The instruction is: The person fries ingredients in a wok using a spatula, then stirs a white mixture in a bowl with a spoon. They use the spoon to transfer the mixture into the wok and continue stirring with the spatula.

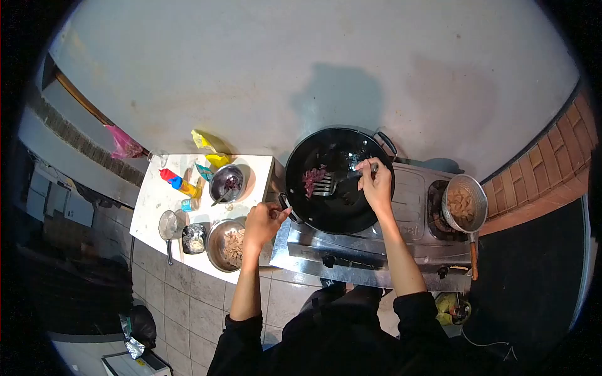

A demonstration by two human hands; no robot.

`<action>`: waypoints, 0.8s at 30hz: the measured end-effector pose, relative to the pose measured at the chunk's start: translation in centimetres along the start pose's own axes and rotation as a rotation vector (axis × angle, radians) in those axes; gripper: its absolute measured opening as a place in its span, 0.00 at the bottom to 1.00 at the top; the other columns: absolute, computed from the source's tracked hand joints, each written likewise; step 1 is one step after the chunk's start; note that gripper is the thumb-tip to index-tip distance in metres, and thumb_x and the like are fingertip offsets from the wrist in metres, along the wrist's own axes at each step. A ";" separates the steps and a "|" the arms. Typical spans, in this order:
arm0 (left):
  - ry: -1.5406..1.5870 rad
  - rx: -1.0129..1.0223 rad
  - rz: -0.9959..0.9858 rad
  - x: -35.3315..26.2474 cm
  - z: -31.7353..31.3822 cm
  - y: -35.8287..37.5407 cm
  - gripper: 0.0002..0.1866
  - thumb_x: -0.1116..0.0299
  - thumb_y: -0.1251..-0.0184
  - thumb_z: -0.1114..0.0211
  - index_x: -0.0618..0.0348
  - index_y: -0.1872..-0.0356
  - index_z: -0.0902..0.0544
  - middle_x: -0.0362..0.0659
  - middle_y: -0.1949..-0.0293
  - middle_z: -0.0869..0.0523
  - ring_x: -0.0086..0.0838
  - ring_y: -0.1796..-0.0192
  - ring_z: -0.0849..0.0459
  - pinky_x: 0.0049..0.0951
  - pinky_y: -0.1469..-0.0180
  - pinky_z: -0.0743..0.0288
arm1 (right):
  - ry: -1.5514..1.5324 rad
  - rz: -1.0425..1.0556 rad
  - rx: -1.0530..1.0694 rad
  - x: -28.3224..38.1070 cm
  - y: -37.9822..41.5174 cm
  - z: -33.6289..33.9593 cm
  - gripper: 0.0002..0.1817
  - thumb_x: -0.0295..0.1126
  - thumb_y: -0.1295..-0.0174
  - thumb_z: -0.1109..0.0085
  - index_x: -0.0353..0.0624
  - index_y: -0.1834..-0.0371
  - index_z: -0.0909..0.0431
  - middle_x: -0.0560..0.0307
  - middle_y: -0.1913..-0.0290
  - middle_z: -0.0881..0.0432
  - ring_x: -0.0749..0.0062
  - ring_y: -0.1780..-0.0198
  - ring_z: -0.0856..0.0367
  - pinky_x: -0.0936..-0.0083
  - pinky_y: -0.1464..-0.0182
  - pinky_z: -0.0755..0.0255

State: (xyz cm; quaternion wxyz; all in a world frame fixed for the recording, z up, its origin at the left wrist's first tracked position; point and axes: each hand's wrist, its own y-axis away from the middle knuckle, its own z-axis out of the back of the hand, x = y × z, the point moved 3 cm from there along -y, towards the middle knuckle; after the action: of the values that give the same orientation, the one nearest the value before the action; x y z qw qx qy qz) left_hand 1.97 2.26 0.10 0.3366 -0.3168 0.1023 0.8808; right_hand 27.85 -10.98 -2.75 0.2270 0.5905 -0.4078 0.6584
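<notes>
A black wok [342, 216] sits on the left side of the stove. My right hand [375, 185] is closed around the handle of a slotted spatula [324, 185], whose head rests inside the wok. Chopped purple-red pieces, looking like onion [311, 180], lie against the spatula's left edge. At the wok's left side, my left hand [264, 222] has its fingers closed at the wok's side handle [284, 202]. Part of that handle is hidden by the fingers.
On the right burner stands a pan [481, 207] of brown pieces. The white table [145, 210] at left bears a steel bowl [213, 254] of pale brown pieces, a smaller bowl [219, 175] with purple bits, a strainer [168, 225] and several bottles. A wall rises behind the stove.
</notes>
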 end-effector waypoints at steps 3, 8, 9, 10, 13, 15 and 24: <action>0.021 0.006 -0.022 -0.1 -0.2 0.2 0.18 0.56 0.43 0.29 0.66 0.74 0.16 0.47 0.86 0.23 0.36 0.83 0.26 0.35 0.74 0.32 | 0.003 0.011 0.007 0.2 0.4 0.2 0.11 0.29 0.29 0.51 0.33 0.68 0.25 0.56 0.70 0.19 0.83 0.83 0.27 0.81 0.80 0.34; 0.011 0.023 -0.008 -0.3 -0.1 0.1 0.19 0.56 0.42 0.29 0.67 0.74 0.17 0.47 0.86 0.23 0.36 0.83 0.26 0.34 0.74 0.32 | -0.065 -0.010 -0.021 0.2 0.5 0.1 0.11 0.29 0.29 0.51 0.33 0.68 0.26 0.56 0.70 0.19 0.82 0.83 0.28 0.81 0.80 0.33; 0.011 0.024 -0.010 -0.3 -0.1 0.1 0.19 0.56 0.42 0.29 0.67 0.74 0.17 0.47 0.86 0.23 0.36 0.83 0.26 0.34 0.74 0.32 | -0.065 -0.010 -0.023 -0.1 0.5 0.1 0.11 0.29 0.29 0.51 0.33 0.68 0.26 0.56 0.70 0.19 0.82 0.83 0.28 0.81 0.80 0.33; 0.015 0.025 -0.004 -0.3 -0.2 0.1 0.20 0.56 0.42 0.29 0.67 0.74 0.17 0.47 0.86 0.23 0.36 0.83 0.26 0.34 0.74 0.32 | -0.071 -0.009 -0.024 -0.3 0.5 0.1 0.11 0.28 0.29 0.52 0.33 0.67 0.26 0.56 0.70 0.19 0.83 0.83 0.28 0.82 0.80 0.33; 0.006 0.038 0.024 -0.4 0.0 0.0 0.20 0.56 0.42 0.29 0.67 0.75 0.17 0.47 0.86 0.24 0.36 0.83 0.26 0.34 0.74 0.31 | -0.109 -0.017 -0.036 -0.5 0.6 0.0 0.11 0.28 0.29 0.52 0.33 0.67 0.26 0.56 0.71 0.19 0.83 0.83 0.28 0.82 0.80 0.32; -0.002 0.049 0.046 -0.3 -0.2 0.0 0.20 0.56 0.42 0.29 0.68 0.75 0.17 0.47 0.86 0.24 0.37 0.83 0.25 0.34 0.74 0.31 | -0.137 -0.023 -0.045 -0.6 0.6 0.2 0.10 0.27 0.29 0.52 0.33 0.67 0.26 0.55 0.71 0.19 0.83 0.83 0.28 0.82 0.80 0.32; 0.020 0.033 0.019 0.2 -0.5 -0.2 0.20 0.56 0.42 0.29 0.68 0.75 0.18 0.47 0.86 0.24 0.37 0.83 0.25 0.33 0.74 0.30 | -0.149 -0.024 -0.030 -0.6 1.3 0.4 0.11 0.27 0.29 0.52 0.32 0.68 0.27 0.54 0.70 0.18 0.82 0.83 0.27 0.82 0.80 0.32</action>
State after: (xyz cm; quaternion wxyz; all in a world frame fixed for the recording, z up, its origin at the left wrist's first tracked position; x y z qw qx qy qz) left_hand 2.21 2.28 -0.39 0.3323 -0.3191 0.1233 0.8790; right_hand 27.16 -11.94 -3.67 0.2129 0.6391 -0.4264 0.6037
